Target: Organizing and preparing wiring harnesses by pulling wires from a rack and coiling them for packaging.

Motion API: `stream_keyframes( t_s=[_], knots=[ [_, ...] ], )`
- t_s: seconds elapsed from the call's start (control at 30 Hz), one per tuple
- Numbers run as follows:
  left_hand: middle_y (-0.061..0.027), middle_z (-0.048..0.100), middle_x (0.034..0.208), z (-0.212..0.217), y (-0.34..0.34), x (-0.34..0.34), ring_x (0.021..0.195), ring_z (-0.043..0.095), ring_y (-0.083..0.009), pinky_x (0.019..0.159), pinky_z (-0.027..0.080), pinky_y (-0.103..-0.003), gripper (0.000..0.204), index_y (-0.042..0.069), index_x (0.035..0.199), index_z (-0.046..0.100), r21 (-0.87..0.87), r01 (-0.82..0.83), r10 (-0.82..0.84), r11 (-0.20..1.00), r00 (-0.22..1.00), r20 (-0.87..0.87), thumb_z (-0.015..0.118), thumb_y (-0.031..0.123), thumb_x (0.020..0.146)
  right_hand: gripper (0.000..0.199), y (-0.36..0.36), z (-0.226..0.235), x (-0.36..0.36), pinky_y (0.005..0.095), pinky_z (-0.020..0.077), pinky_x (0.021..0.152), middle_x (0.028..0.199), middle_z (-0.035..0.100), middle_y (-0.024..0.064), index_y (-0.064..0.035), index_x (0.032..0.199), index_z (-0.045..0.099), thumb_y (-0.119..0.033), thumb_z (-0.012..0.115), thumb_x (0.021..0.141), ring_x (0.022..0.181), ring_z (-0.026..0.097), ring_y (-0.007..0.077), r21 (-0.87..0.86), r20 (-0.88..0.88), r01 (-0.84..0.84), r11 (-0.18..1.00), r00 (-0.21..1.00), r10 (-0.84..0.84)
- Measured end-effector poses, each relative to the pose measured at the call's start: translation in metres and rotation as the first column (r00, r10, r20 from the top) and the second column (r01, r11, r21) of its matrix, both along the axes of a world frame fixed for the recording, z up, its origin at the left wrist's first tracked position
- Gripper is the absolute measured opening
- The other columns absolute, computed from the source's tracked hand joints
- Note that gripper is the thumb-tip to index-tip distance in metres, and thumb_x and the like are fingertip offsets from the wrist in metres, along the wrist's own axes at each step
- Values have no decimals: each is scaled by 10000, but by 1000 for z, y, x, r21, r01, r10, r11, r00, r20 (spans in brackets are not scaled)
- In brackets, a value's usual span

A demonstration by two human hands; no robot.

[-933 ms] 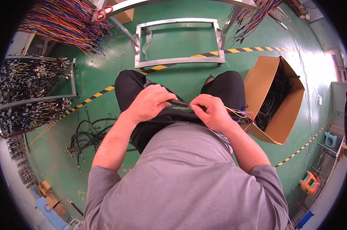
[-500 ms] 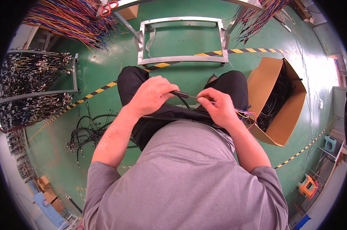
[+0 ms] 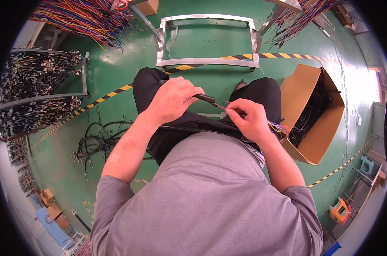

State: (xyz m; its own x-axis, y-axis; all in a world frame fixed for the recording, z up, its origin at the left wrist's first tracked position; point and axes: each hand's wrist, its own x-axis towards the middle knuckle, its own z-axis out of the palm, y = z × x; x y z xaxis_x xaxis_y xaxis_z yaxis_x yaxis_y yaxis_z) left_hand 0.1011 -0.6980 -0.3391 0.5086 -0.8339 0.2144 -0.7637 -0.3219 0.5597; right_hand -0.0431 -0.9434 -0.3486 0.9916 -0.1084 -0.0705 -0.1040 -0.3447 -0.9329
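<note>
A short black tube (image 3: 205,98) sticks out of the closed fingers of my left hand (image 3: 174,100), slanting down to the right over my lap. Thin wires (image 3: 220,106) run between the tube's mouth and my right hand (image 3: 247,118), whose thumb and forefinger pinch them. How far the wires reach inside the tube is hidden. Several coloured wires (image 3: 278,127) come out by my right wrist. Across my lap, below both hands, lies a long black cable (image 3: 180,128).
Right of my knee stands an open cardboard box (image 3: 304,138) of black cables. Black cable harnesses (image 3: 97,141) lie on the green floor at left. Ahead is a metal frame (image 3: 208,63); bundles of coloured wires (image 3: 84,21) hang beyond. Loaded racks (image 3: 39,111) stand far left.
The tube tilts further down to the right, and its open end has shifted slightly right. My right fingers have moved a little right, with more wire showing between the hands.
</note>
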Motion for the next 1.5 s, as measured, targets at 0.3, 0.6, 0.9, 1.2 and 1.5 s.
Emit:
stream_keyframes(
  t_s=[0.3,0.6,0.9,1.2,1.5],
  knots=[
    [-33,662,909,-1,-11,-1,886,628,-260,825,498,-401,261,124,1062,728,-46,63,-62,997,998,34,794,108,809,84,10,10,16,287,483,637,804,680,57,17,939,712,-60,724,908,702,599,121,0,-92,-94,996,991,93],
    [-25,654,897,-5,-6,2,881,625,-249,819,493,-391,265,134,1056,726,-8,48,-48,999,998,34,794,107,801,104,-7,5,13,297,486,674,849,711,62,1,997,723,-84,725,937,753,620,136,-77,-170,-127,989,979,112],
    [-24,647,893,-9,-2,5,862,618,-250,804,486,-385,259,143,1060,725,-13,27,-26,1000,998,61,786,111,811,122,-14,-16,8,288,461,668,809,674,34,4,1032,714,-85,711,949,725,554,103,49,-165,-90,995,982,97],
    [-18,637,877,-12,-13,4,850,610,-248,799,482,-384,239,144,1055,733,-37,54,-51,998,996,73,786,130,823,107,-2,-8,10,260,447,659,795,658,4,8,1001,716,-94,704,975,716,531,74,21,-197,-49,999,979,52],
    [-8,634,896,-17,-14,-2,888,614,-236,829,480,-378,272,153,1071,735,48,98,-102,994,989,105,785,109,808,85,-1,2,5,258,454,663,794,658,0,16,951,720,-67,734,941,724,559,74,43,-223,-4,999,975,13]
  ],
)
